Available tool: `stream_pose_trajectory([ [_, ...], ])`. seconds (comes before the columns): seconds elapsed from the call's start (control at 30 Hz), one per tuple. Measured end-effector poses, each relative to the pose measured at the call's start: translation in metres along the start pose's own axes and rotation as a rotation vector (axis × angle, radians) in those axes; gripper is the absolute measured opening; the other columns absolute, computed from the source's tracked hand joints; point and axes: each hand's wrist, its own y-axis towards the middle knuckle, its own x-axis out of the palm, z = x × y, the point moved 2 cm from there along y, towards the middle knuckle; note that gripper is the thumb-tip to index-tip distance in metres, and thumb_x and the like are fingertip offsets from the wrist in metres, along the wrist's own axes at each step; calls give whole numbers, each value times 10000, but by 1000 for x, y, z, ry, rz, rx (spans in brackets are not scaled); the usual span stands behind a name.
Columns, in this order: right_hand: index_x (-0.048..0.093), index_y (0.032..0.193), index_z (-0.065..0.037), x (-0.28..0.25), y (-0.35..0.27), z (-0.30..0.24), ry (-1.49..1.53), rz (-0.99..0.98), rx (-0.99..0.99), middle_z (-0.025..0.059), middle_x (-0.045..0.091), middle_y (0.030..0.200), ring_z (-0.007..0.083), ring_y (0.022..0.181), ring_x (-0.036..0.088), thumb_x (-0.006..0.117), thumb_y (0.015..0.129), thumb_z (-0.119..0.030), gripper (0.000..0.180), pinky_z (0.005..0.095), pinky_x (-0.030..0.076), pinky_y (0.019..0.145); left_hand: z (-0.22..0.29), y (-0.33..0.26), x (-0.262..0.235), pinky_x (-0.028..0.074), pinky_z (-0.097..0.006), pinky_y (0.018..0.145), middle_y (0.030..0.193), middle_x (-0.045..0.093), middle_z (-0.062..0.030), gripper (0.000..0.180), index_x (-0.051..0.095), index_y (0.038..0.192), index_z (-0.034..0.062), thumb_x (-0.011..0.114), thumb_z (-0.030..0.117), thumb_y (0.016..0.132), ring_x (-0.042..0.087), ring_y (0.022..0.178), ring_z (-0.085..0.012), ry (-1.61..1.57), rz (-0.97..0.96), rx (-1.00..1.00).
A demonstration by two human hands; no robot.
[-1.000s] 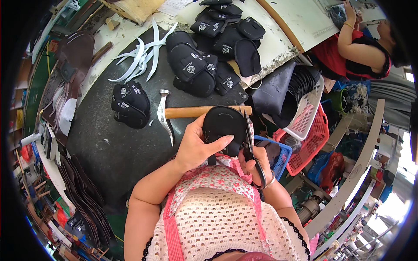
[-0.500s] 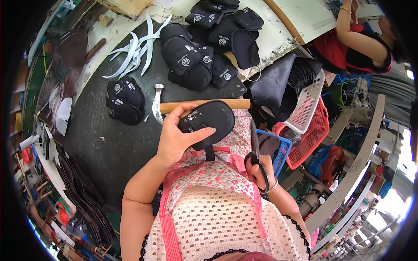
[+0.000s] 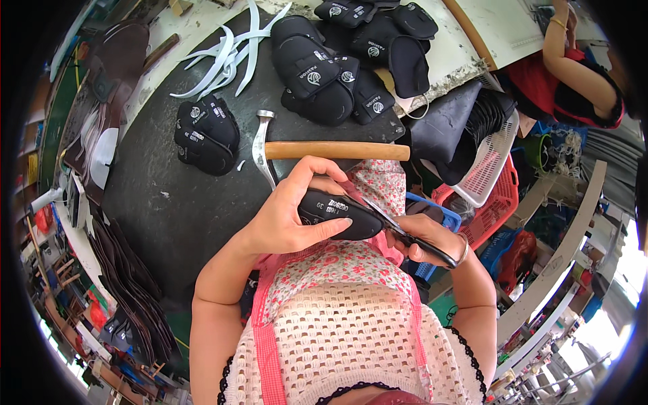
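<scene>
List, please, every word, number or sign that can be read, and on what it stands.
Wording is not copied here, only placed.
Rounded black padded piece in the left hand: white letters and digits.
Separate rounded black padded bundle, left: white emblem, letters, digits.
Heaped rounded black padded pieces: white emblems with letters; smallest marks blurred.

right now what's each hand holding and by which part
Left hand: a black pad, by its left end. Right hand: scissors, by the handles.

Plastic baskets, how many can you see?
3 that show clearly, all on the right: a white basket, a red basket just below it in the picture, and a blue basket partly behind the right hand. More may be hidden.
</scene>
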Motion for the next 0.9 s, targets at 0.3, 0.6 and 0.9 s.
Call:
stream_pose_trajectory([
  [0.3, 474, 796, -1, 0, 8, -6, -142, 37, -107, 110, 439, 635, 258, 560, 464, 562, 846, -441, 451, 349, 364, 528, 2, 3, -3, 435, -211, 696, 818, 612, -59, 543, 383, 1085, 41, 728, -2, 669, 572, 760, -81, 74, -13, 54],
  [0.6, 472, 653, 4, 2, 1, -11, -249, 114, -58, 131, 395, 519, 314, 451, 431, 661, 789, -392, 459, 381, 324, 455, 3, 4, -4, 430, -211, 693, 806, 607, -58, 532, 383, 1087, 31, 715, -25, 675, 562, 749, -81, 4, -97, -47],
  [0.9, 464, 596, -1, 14, 5, -5, -324, 207, -80, 128, 411, 501, 302, 435, 445, 741, 730, -290, 422, 362, 324, 429, -5, -3, -9, 429, -223, 700, 808, 588, -45, 535, 410, 1082, 39, 735, 10, 658, 551, 758, -89, 56, -68, -12],
])
